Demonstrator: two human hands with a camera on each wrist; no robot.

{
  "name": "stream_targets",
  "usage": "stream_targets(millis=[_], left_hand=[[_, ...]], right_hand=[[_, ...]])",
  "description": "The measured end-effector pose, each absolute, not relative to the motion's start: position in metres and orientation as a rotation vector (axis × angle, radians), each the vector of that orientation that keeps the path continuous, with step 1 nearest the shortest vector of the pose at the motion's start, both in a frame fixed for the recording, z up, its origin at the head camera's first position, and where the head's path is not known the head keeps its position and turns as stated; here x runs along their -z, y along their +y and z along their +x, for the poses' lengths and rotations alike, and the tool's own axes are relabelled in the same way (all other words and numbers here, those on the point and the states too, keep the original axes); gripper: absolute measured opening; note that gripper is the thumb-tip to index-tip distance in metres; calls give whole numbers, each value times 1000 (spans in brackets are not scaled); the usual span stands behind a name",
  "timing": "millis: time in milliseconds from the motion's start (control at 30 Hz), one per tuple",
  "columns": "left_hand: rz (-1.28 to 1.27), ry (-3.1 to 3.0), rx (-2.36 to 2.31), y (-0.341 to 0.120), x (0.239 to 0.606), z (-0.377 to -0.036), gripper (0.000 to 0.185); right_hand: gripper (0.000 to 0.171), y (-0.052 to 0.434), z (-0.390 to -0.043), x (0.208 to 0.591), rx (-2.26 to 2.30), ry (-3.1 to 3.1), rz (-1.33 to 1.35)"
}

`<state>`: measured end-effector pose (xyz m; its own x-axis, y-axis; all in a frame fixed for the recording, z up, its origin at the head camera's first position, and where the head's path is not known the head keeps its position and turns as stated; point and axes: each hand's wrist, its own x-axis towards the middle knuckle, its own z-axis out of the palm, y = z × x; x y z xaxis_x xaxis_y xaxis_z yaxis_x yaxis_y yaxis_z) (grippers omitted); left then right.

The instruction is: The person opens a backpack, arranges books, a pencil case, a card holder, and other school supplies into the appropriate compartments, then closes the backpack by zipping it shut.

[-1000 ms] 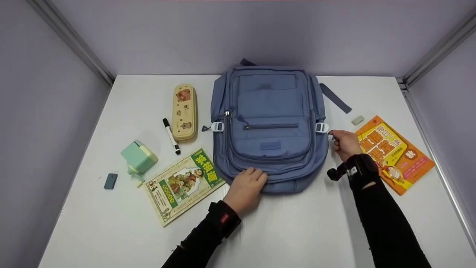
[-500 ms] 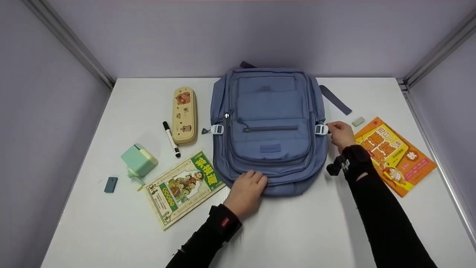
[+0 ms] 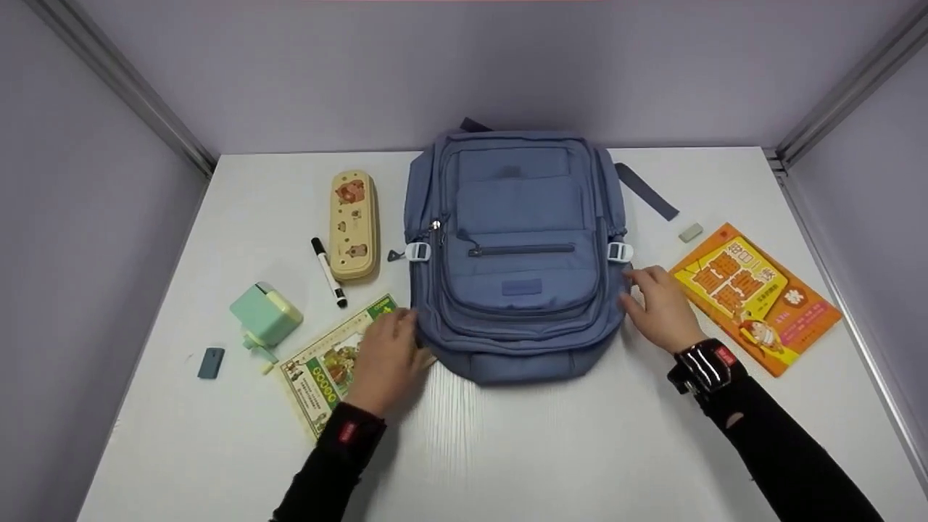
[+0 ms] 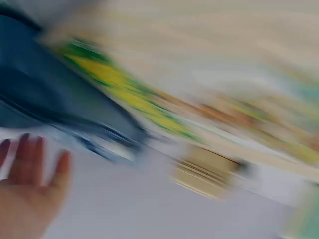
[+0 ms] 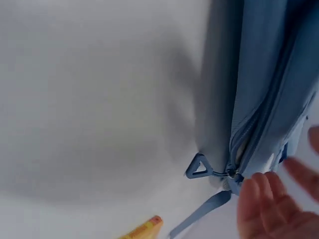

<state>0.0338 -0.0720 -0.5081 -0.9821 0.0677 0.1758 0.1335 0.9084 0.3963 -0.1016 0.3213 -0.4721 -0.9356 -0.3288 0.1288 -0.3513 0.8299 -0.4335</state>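
A blue backpack (image 3: 518, 217) lies front side up at the middle of the table, with a white buckle (image 3: 418, 252) on each side. My left hand (image 3: 388, 359) is at the bag's lower left edge and covers part of a cream and green book (image 3: 322, 384). In the blurred left wrist view its fingers (image 4: 37, 162) are spread beside the bag. At the bag's right side is my right hand (image 3: 661, 310), fingertips right at the fabric below the buckle. The right wrist view shows its fingers (image 5: 266, 199) loosely extended near a zipper with a triangular pull (image 5: 199, 166).
Left of the bag lie a yellow pencil case (image 3: 354, 225), a black and white marker (image 3: 329, 272), a mint pencil sharpener (image 3: 266, 313) and a small dark teal block (image 3: 211, 362). To the right are an eraser (image 3: 691, 233) and an orange book (image 3: 757, 297). Walls enclose the table's back and sides.
My left hand has left the bag's bottom edge and moved left, over the book. My right hand has let go at the right buckle and come slightly down, its fingers loosening.
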Motion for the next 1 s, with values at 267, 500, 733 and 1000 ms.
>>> stream_targets(millis=[267,500,733,1000], left_hand=[[336,-3082,518,-161,516,65,61],[542,-3269,584,-179,511,75,86],[648,-3283,622,-183,508,75,68],[744,-3212,679,-185,510,77,68]], right_hand=[[53,329,-79,482,-377,-2740,1175],[54,332,-85,497,-242,-2616,1281],[50,335,-99,506,-152,-2479,1328],[64,338,-120,511,-48,-2409,1266]])
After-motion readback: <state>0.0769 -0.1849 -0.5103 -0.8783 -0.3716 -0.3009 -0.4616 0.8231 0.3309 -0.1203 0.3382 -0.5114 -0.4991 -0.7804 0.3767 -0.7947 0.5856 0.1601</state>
